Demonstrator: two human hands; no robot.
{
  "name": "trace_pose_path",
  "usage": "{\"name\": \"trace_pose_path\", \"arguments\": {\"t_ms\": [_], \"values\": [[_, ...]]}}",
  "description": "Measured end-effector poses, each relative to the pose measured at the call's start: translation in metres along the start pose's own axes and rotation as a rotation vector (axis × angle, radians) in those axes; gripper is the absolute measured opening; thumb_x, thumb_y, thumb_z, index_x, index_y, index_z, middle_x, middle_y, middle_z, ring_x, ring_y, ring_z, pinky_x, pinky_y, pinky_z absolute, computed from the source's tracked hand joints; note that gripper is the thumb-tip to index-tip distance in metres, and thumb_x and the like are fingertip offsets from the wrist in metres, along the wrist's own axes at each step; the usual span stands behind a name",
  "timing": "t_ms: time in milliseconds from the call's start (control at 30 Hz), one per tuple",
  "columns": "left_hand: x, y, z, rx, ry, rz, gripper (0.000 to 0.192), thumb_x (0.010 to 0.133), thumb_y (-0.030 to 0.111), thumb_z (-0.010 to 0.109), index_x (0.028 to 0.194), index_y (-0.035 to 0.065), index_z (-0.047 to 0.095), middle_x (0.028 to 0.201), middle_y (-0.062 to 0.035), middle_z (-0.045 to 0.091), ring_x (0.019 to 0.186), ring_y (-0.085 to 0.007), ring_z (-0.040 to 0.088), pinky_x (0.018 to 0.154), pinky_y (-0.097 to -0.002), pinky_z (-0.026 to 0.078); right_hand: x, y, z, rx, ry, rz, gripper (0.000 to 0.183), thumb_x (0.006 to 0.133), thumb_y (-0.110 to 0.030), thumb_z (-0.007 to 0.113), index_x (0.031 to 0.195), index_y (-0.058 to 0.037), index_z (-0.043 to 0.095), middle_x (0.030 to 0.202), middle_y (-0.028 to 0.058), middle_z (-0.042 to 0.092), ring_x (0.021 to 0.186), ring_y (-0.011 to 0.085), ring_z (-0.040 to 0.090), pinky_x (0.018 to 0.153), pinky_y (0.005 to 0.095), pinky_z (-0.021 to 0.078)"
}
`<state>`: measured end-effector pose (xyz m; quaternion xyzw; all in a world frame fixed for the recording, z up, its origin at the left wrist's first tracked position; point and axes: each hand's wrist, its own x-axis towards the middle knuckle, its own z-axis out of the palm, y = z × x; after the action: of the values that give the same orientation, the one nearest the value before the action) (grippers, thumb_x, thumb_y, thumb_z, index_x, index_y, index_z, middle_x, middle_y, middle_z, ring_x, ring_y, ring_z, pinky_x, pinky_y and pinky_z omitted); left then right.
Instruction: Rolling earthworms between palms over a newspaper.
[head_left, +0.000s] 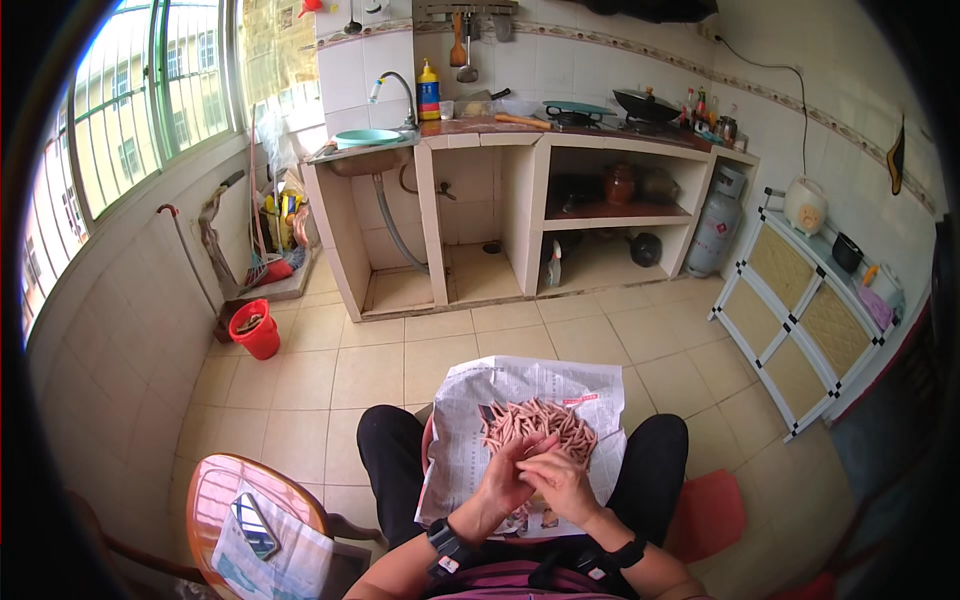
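Both hands meet in front of me, over the near edge of a pile of short, thin, pinkish-brown pieces (540, 420), perhaps rolled dough. My left hand (508, 474) has its palm turned up and inward. The fingers of my right hand (559, 480) bend in against it. Anything between them is hidden by the fingers. Beneath the pile, a spread newspaper sheet (459, 450) lies between my knees on a support with a reddish rim, mostly covered. A few bits of pinkish material show on the paper below my wrists.
To my left, a wooden chair (217, 480) holds a smartphone (255, 525) and a newspaper (292, 559). A red bucket (259, 337) stands by the left wall. Ahead is a tiled kitchen counter (480, 140); at right, a low cabinet (776, 251). A red plastic object (709, 517) lies beside my right leg.
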<state>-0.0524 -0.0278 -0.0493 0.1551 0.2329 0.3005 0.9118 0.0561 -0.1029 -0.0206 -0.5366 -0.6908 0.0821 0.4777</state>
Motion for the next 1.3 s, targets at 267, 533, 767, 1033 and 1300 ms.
{"name": "trace_pose_path", "arguments": {"t_ms": [267,533,767,1033,1300], "values": [[0.02,-0.027,-0.029,-0.429,-0.443,-0.071,0.044,0.101,0.034,0.032,0.133,0.0041,0.041,0.133,-0.0113,0.05,0.121,-0.0241,0.049,0.101,-0.0343,0.042,0.008,-0.009,0.0,-0.047,-0.051,0.047,0.027,0.088,-0.021,0.059,0.11,-0.0049,0.058,0.113,0.0126,0.059,0.104,0.0292,0.056,0.093,0.0408,0.0405],[0.005,-0.032,-0.005,-0.209,-0.404,0.127,0.048,0.1,0.041,0.034,0.136,0.0099,0.039,0.136,-0.008,0.047,0.123,-0.02,0.047,0.103,-0.0343,0.038,0.01,-0.018,0.01,-0.064,-0.372,-0.293,0.056,0.098,-0.045,0.03,0.142,-0.0095,0.036,0.145,0.0141,0.035,0.138,0.0281,0.026,0.113,0.0458,0.0141],[-0.004,-0.041,0.002,-0.007,-0.278,-0.095,0.058,0.097,0.048,0.034,0.142,0.0103,0.031,0.144,-0.0069,0.038,0.129,-0.0225,0.041,0.108,-0.0372,0.032,0.028,-0.006,-0.001,-0.075,-0.231,-0.126,0.065,0.098,-0.05,0.022,0.143,-0.0042,0.032,0.147,0.0149,0.032,0.139,0.0313,0.025,0.114,0.0461,0.0112],[-0.009,-0.025,0.009,-0.244,-0.343,0.272,0.063,0.096,0.05,0.034,0.146,0.0142,0.024,0.149,-0.0078,0.029,0.132,-0.0258,0.036,0.11,-0.0399,0.027,0.006,-0.018,0.011,-0.126,-0.387,-0.333,0.057,0.099,-0.045,0.024,0.141,-0.0099,0.038,0.147,0.0091,0.034,0.138,0.0286,0.026,0.114,0.0486,0.0109],[-0.004,-0.053,-0.017,-0.281,-0.54,0.168,0.063,0.096,0.051,0.032,0.148,0.0166,0.021,0.152,-0.0039,0.024,0.137,-0.024,0.029,0.111,-0.0406,0.024,0.022,-0.025,0.017,-0.104,-0.431,-0.286,0.06,0.098,-0.049,0.024,0.145,-0.013,0.03,0.15,0.0109,0.028,0.14,0.0303,0.022,0.113,0.0502,0.0152]]}}
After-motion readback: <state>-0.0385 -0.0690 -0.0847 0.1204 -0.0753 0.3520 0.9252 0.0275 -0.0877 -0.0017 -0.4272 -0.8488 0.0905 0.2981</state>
